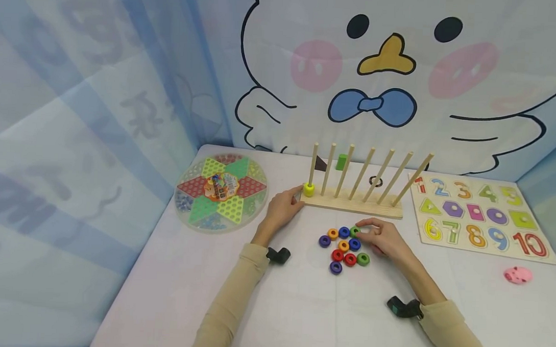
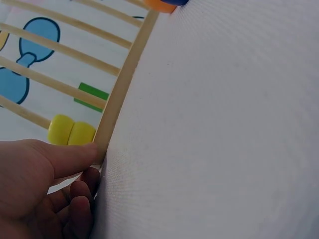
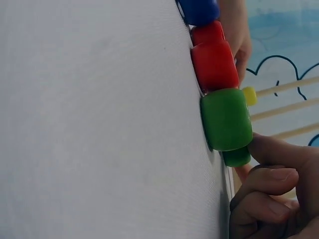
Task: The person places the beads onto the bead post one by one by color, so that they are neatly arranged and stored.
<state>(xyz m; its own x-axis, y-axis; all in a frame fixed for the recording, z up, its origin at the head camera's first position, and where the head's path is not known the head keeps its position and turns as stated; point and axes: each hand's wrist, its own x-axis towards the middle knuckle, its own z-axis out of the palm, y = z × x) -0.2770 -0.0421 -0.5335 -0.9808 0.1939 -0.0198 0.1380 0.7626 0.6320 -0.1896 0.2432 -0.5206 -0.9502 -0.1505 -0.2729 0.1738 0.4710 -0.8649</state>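
Observation:
My left hand (image 1: pixel 283 210) grips the left end of a wooden peg stand (image 1: pixel 350 202), its thumb along the base in the left wrist view. Two yellow rings (image 2: pixel 71 130) sit stacked on the leftmost peg. My right hand (image 1: pixel 386 239) has thumb and index finger around a green ring (image 1: pixel 355 231) at the back of a loose group on the table. Around it lie a second green ring (image 1: pixel 363 258), red rings (image 1: pixel 337 255), orange rings (image 1: pixel 333 233), blue rings (image 1: pixel 344 232) and purple rings (image 1: pixel 324 241). From the right wrist, the nearer green ring partly hides the pinched one.
A round Chinese checkers board (image 1: pixel 230 220) lies at the left. At the right is a number and shape puzzle board (image 1: pixel 487 247), with a pink pig toy (image 1: pixel 518 275) in front. A green block (image 1: pixel 341 162) stands behind the pegs, before a printed curtain (image 1: pixel 376 136).

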